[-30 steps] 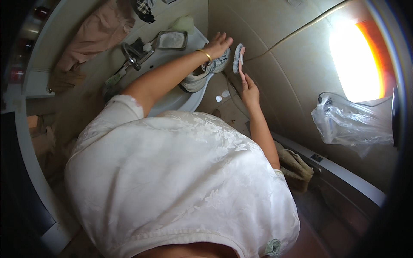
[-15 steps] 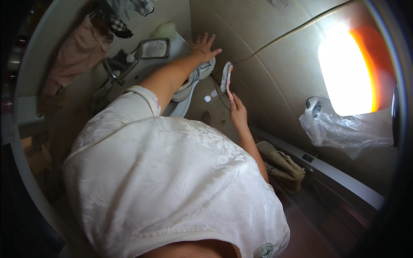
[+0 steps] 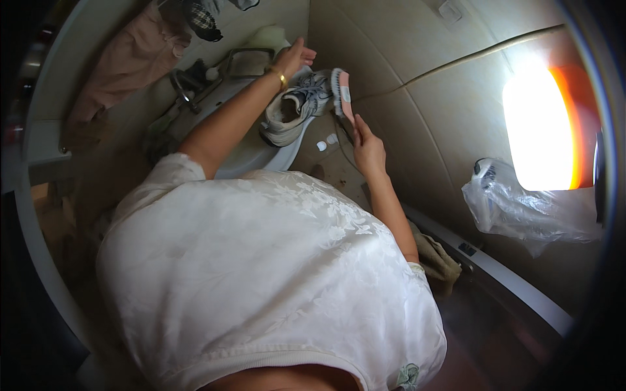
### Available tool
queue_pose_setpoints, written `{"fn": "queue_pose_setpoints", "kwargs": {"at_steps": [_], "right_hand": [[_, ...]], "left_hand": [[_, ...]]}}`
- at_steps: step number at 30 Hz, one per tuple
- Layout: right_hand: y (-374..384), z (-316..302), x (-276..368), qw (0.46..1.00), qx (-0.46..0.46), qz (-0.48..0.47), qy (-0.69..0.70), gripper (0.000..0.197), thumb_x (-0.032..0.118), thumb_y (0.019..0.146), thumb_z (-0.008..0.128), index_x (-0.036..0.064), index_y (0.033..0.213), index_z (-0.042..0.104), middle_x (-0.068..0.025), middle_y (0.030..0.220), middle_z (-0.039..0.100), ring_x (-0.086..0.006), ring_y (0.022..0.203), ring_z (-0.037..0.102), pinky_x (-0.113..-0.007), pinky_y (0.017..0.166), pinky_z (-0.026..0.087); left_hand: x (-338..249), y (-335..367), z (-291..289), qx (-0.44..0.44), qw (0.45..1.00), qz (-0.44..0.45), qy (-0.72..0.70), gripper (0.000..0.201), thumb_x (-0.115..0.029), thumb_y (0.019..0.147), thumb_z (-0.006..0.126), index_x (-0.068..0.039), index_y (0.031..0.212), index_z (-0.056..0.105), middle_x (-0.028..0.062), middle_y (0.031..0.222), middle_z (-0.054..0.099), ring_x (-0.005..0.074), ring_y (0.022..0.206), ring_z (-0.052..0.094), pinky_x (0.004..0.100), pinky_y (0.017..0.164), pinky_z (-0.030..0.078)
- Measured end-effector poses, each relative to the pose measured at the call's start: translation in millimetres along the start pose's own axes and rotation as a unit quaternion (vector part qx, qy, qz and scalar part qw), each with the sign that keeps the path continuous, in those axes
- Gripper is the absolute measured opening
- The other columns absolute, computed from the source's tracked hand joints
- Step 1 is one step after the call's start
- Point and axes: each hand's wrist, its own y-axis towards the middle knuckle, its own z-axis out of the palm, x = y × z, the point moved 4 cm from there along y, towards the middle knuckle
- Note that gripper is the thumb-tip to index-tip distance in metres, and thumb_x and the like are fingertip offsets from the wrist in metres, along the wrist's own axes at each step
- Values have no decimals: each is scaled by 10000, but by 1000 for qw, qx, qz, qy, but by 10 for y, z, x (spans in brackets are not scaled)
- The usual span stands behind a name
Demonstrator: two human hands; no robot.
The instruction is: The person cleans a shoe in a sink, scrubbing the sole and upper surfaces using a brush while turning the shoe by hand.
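A white and grey sneaker (image 3: 282,132) with grey laces rests on the right rim of the white washbasin (image 3: 287,160), its opening toward me. My left hand (image 3: 295,60), a gold bracelet at the wrist, is just past the shoe, near the soap dish. Its fingers stretch out to the right with nothing in them; I cannot tell whether it touches the shoe. In my right hand (image 3: 369,151) is the handle of a pink scrub brush (image 3: 345,91). The brush head stands upright to the right of the sneaker's toe, pale bristles facing left.
Behind the basin are a metal faucet (image 3: 186,98) and a rectangular soap dish (image 3: 242,65). Pink clothing (image 3: 134,65) hangs at left. On the right tiled wall are a bright lamp-like panel (image 3: 541,130), a plastic bag (image 3: 505,202) and a cable (image 3: 469,55). Small white pieces (image 3: 321,146) lie on the floor.
My left hand has lifted to the left, its spread fingers now closer together, and more of the sneaker shows. The brush has risen farther up beside the shoe. My view has shifted slightly.
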Motion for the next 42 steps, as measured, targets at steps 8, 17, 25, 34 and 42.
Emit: {"fn": "queue_pose_setpoints", "kwargs": {"at_steps": [8,17,25,34,42], "right_hand": [[520,57,284,952,-1,-110,-287,352,130,830,428,188,1165,522,-169,722,593,-301,702,615,-400,599,483],[113,-25,554,951,137,-95,-260,415,83,828,373,183,1220,468,-171,849,631,-316,808,614,-426,675,477],[259,21,480,961,77,-45,-263,408,86,836,364,172,1224,457,-186,842,626,-325,810,612,-420,686,479],[478,42,434,968,35,-25,-248,398,117,825,387,171,1209,476,-201,856,623,-352,805,608,-442,688,473],[-274,-155,922,950,146,-122,-247,397,138,836,414,191,1227,456,-206,863,617,-345,814,605,-443,677,468]], "left_hand": [[294,-1389,-77,-81,906,-245,-335,558,-350,841,528,17,1229,365,146,1186,452,263,1128,426,406,968,329],[472,-892,222,-59,806,-272,-522,595,-455,857,439,13,1221,389,154,1261,434,273,1155,436,418,990,325],[601,-561,443,-47,784,-241,-570,644,-533,853,331,-13,1209,464,132,1178,533,284,1060,528,409,982,346],[595,-630,550,-22,779,-164,-605,420,-292,910,327,-2,1182,461,153,1187,514,302,1085,502,445,972,357],[405,-1061,482,-46,832,-151,-532,457,-333,919,274,-34,1229,427,140,1238,472,283,1144,453,422,988,347]]}}
